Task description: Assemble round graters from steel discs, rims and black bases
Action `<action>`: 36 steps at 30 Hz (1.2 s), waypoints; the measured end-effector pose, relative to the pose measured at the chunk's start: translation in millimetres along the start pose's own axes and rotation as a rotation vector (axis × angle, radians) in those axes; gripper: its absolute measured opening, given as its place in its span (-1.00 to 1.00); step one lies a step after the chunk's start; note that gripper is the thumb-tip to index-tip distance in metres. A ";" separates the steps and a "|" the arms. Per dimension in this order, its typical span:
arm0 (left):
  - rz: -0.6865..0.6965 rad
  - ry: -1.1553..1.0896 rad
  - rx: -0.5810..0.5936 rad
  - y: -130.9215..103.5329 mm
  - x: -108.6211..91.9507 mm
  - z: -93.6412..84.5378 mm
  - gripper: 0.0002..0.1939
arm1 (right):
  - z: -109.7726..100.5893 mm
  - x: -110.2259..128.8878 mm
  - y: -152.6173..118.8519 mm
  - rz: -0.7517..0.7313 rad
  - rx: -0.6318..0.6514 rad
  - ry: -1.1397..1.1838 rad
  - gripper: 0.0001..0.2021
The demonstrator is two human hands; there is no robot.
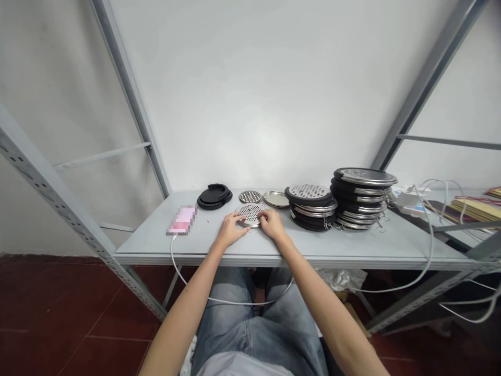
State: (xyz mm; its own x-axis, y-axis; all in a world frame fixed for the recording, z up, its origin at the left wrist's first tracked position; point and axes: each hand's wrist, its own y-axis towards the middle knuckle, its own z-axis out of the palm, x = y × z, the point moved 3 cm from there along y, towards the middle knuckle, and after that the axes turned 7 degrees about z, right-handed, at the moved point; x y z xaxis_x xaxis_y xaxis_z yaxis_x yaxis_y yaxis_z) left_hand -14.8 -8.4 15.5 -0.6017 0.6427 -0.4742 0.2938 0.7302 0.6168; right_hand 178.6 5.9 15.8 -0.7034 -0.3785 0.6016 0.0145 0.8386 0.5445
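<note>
A round perforated metal disc (250, 213) with a shiny rim lies on the grey table in front of me. At its left edge is my left hand (232, 230), thumb and fingers apart around the rim. My right hand (271, 223) touches the right edge with curled fingers; whether they grip the rim is hard to see. Just behind lie a smaller perforated disc (249, 197) and a shallow metal lid (276, 198). Black round plastic parts (215, 196) are stacked to the left.
Two stacks of black-and-metal round pieces, a shorter stack (311, 206) and a taller stack (362, 198), stand on the right with small chains hanging. A phone (182, 219) lies left, its white cable (175, 261) drooping past the table's front edge. Metal posts (129, 94) flank the table.
</note>
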 end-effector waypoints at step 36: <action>-0.412 0.587 0.072 91.5 48.6 -28.1 -0.52 | -10.3 15.7 -4.5 0.146 0.039 -0.219 -0.79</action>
State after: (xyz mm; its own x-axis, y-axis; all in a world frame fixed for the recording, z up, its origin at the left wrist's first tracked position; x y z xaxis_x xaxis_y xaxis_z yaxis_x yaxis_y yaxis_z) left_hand -38.0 83.1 66.6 -0.9682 0.0955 -0.2312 -0.0074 0.9129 0.4082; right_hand 174.8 -7.8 28.8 -0.8330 -0.1620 0.5290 0.1028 0.8943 0.4356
